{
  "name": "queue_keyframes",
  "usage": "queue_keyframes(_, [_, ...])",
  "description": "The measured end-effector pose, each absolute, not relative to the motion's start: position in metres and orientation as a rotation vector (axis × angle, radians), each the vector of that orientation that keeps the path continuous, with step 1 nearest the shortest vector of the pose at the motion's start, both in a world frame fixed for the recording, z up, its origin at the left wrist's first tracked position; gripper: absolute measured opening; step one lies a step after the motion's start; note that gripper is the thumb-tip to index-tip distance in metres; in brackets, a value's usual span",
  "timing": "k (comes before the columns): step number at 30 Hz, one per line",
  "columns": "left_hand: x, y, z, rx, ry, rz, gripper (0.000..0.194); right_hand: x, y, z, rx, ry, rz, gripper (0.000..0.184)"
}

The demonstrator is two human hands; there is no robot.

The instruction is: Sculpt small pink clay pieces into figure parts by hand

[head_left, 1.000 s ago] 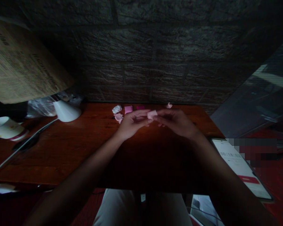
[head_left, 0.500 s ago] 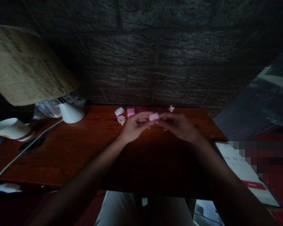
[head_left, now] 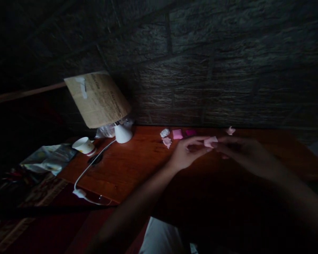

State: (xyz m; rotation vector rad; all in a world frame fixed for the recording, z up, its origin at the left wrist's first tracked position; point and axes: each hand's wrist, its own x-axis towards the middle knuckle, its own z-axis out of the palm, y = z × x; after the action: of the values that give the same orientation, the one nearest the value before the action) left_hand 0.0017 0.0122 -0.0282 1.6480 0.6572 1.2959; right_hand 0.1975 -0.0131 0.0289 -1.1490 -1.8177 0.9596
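A small pale pink piece [head_left: 210,142] is held between both hands above the wooden table; whether it is paper or clay I cannot tell. My left hand [head_left: 184,153] pinches its left end between thumb and fingers. At its right end, my right hand [head_left: 250,154] has thumb and fingertips closed on it. Behind the left hand lie a pink square [head_left: 177,134] and a darker magenta piece [head_left: 190,132], partly covered by the fingers. A crumpled white lump [head_left: 164,133] and a crumpled pale pink scrap [head_left: 166,142] rest to their left.
Another pale pink scrap [head_left: 230,130] lies near the wall [head_left: 188,84]. On the left stand a lamp [head_left: 123,134] with a paper-like shade and a white cup [head_left: 83,145]. The lamp's white cord [head_left: 95,159] crosses the table [head_left: 116,174] and hangs over its edge.
My view has turned left and tilted, so the table and hands appear further right. The pink piece stays between both hands, its visible outline slightly changed.
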Motion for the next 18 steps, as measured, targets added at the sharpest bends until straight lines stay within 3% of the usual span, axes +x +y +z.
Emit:
queue_keyframes(9, [0.0002,0.0133,-0.0297,1.784,0.678,1.359,0.032,0.1962,-0.0126,0.0259,-1.221,-1.828,1.049,0.065])
queue_keyframes(18, [0.0017,0.0112,-0.0297,1.678,0.701,1.301,0.041,0.1920,-0.0135,0.0253,-1.163,-1.734,1.102,0.060])
